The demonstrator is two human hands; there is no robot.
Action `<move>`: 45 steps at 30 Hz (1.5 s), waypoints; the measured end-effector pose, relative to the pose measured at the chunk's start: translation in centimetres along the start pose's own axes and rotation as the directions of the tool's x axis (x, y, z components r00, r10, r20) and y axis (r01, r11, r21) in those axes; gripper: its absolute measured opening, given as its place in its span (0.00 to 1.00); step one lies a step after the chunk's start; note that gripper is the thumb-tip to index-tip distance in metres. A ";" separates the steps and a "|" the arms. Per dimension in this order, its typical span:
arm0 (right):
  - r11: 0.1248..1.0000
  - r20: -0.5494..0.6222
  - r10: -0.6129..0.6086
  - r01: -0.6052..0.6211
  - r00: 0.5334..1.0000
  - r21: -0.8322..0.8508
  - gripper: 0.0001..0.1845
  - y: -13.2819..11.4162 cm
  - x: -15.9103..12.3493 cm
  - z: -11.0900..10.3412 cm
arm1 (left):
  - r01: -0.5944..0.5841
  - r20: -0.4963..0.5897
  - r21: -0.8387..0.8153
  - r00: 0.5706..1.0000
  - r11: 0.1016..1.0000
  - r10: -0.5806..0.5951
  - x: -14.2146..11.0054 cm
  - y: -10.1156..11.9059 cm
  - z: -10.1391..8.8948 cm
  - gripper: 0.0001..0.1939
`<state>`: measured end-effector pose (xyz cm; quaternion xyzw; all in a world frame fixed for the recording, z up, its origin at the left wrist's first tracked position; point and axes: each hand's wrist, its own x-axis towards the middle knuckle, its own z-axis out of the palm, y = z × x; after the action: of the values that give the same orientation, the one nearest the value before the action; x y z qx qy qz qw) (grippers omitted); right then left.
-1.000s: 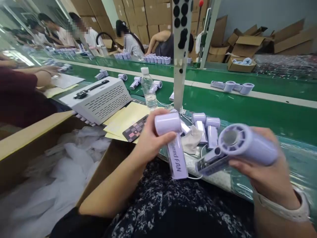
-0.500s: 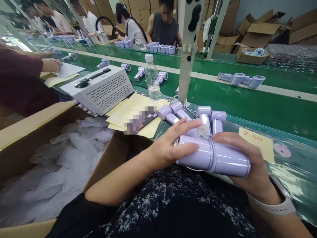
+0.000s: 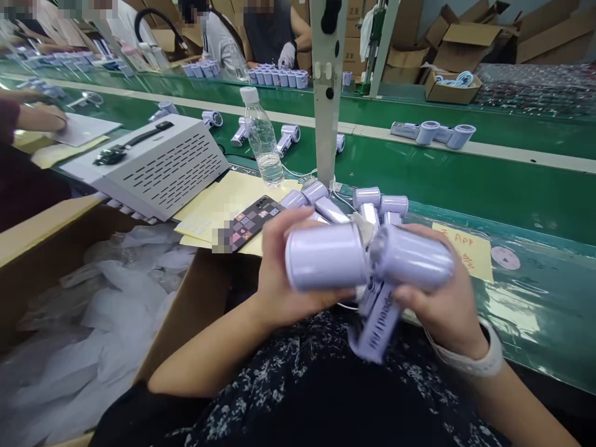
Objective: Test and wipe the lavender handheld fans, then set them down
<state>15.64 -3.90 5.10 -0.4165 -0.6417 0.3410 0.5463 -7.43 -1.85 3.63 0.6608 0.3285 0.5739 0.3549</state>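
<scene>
My left hand is wrapped round the barrel of a lilac hair dryer in front of my lap. My right hand grips a second lilac hair dryer, its barrel close beside the first and slightly blurred. Below the barrels a handle with dark lettering slants down between my hands; which dryer it belongs to is hard to tell. Behind my hands more lilac dryers lie on the bench, partly hidden.
A cardboard box of clear plastic bags stands at left. Nearby are a grey vented metal unit, a water bottle, a phone and a yellow note. A metal post rises before the green conveyor, with people beyond.
My left hand has gone from spread fingers against a dryer to gripping its barrel. The two barrels have turned and drawn apart, and a lettered handle now shows below. The view has shifted slightly right.
</scene>
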 end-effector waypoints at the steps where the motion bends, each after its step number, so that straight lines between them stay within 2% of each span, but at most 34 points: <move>1: 0.980 0.022 0.158 -0.160 0.987 0.115 0.30 0.2 0.3 0.3 | 0.053 -0.025 -0.039 0.998 0.998 -0.054 0.1 -0.3 0.3 0.41; 3: 0.874 0.137 0.376 -0.399 0.917 0.276 0.28 0.6 0.9 0.6 | 0.187 -0.072 -0.157 0.977 0.970 -0.200 0.4 -0.8 0.6 0.37; 4: 0.835 0.158 0.424 -0.453 0.892 0.314 0.28 0.8 1.1 0.7 | 0.255 -0.076 -0.228 0.957 0.940 -0.278 0.6 -0.9 0.6 0.35; 6: 0.826 0.114 0.431 -0.442 0.895 0.351 0.29 1.2 1.4 0.6 | 0.338 -0.059 -0.340 0.924 0.878 -0.378 0.7 -1.1 0.5 0.33; 9: 0.867 0.065 0.372 -0.371 0.926 0.331 0.32 1.5 1.4 0.4 | 0.380 -0.030 -0.387 0.906 0.840 -0.423 0.6 -1.0 0.3 0.28; 14: 0.913 0.042 0.283 -0.283 0.958 0.293 0.34 1.2 1.4 0.0 | 0.338 -0.063 -0.312 0.925 0.888 -0.375 0.6 -1.3 0.3 0.29; 19: 0.922 0.016 0.234 -0.227 0.972 0.313 0.35 0.5 1.9 -0.2 | 0.311 -0.095 -0.236 0.935 0.921 -0.340 0.6 -2.0 0.3 0.32; 25: 0.948 -0.009 0.197 -0.188 0.980 0.258 0.34 0.3 2.2 -0.4 | 0.243 -0.111 -0.341 0.949 0.908 -0.296 1.2 -2.0 0.5 0.36; 28: 0.940 0.005 0.196 -0.190 0.981 0.282 0.35 0.3 2.2 -0.5 | 0.290 -0.047 -0.407 0.940 0.866 -0.337 1.5 -2.0 0.4 0.33; 30: 0.923 0.042 0.205 -0.208 0.978 0.324 0.36 0.7 2.1 -0.4 | 0.358 0.033 -0.435 0.923 0.827 -0.382 1.6 -2.0 0.4 0.33; 32: 0.882 0.099 0.261 -0.279 0.960 0.381 0.37 1.4 2.1 -0.2 | 0.413 0.087 -0.423 0.905 0.807 -0.417 1.7 -1.8 0.5 0.33; 34: 0.819 0.133 0.365 -0.385 0.922 0.425 0.37 2.4 1.9 0.2 | 0.436 0.111 -0.387 0.897 0.812 -0.428 1.8 -1.4 0.7 0.33; 36: 0.774 0.118 0.460 -0.463 0.880 0.432 0.34 3.4 1.6 0.8 | 0.431 0.130 -0.359 0.901 0.828 -0.413 1.9 -1.1 0.8 0.34; 38: 0.760 0.101 0.509 -0.501 0.855 0.414 0.32 3.9 1.2 1.5 | 0.401 0.134 -0.338 0.916 0.851 -0.378 1.9 -0.8 0.9 0.35; 40: 0.759 0.126 0.502 -0.506 0.856 0.410 0.34 3.8 0.6 2.3 | 0.343 0.108 -0.302 0.939 0.889 -0.326 1.8 -0.7 1.3 0.35; 43: 0.757 0.277 0.431 -0.511 0.859 0.408 0.40 3.0 -0.2 3.0 | 0.198 0.049 -0.240 0.980 0.950 -0.192 1.6 -1.2 3.0 0.37; 45: 0.804 0.354 0.398 -0.508 0.846 0.310 0.45 2.6 -0.2 2.5 | 0.092 0.065 -0.181 0.995 0.979 -0.082 1.6 -2.2 4.5 0.39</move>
<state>13.63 -2.94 2.25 -0.3901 -0.5093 0.6377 0.4264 -2.87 0.24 2.26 0.6266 0.2925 0.5664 0.4483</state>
